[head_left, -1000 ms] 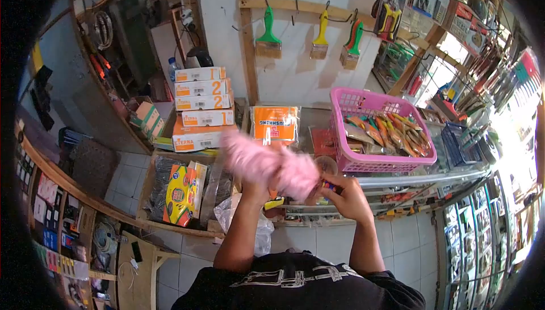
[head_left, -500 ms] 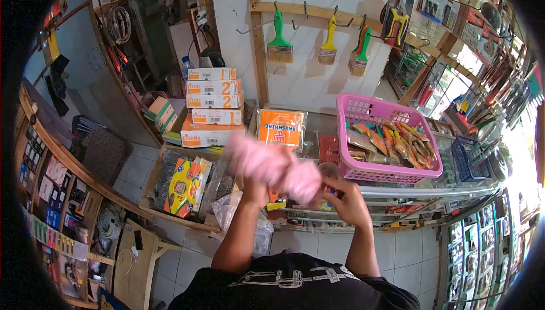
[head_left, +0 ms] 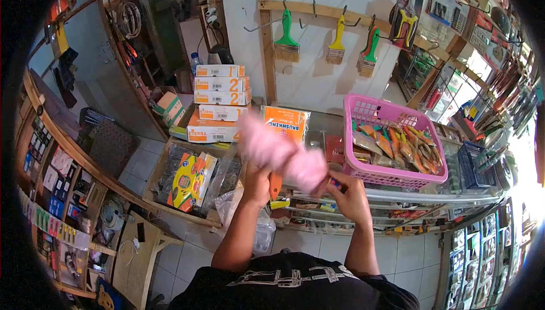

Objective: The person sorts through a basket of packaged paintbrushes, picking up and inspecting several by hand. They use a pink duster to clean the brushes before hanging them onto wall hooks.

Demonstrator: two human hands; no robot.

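A pink fluffy duster point(head_left: 284, 154), smeared by motion, stretches across the middle of the head view. My right hand point(head_left: 351, 196) is closed around its short, dark, coloured handle end. On the other side, my left hand point(head_left: 256, 188) is closed beneath the pink fluff. An orange handle point(head_left: 275, 186), shaped like a paintbrush handle, sticks down beside its fingers. The duster covers the rest of that item. Just behind the duster lies an orange Brushking packet point(head_left: 289, 118), partly covered by it.
A pink basket point(head_left: 397, 177) of packaged brushes stands on the glass counter at right. Stacked Eterna boxes point(head_left: 218, 114) rise at left, above a wooden tray holding a yellow-green box point(head_left: 190, 180). Paintbrushes point(head_left: 286, 36) hang on wall hooks. A clear plastic bag point(head_left: 258, 227) hangs in front.
The camera view has shifted slightly, so the surroundings sit further right. The duster is still blurred, and more of the orange handle shows beside my left hand.
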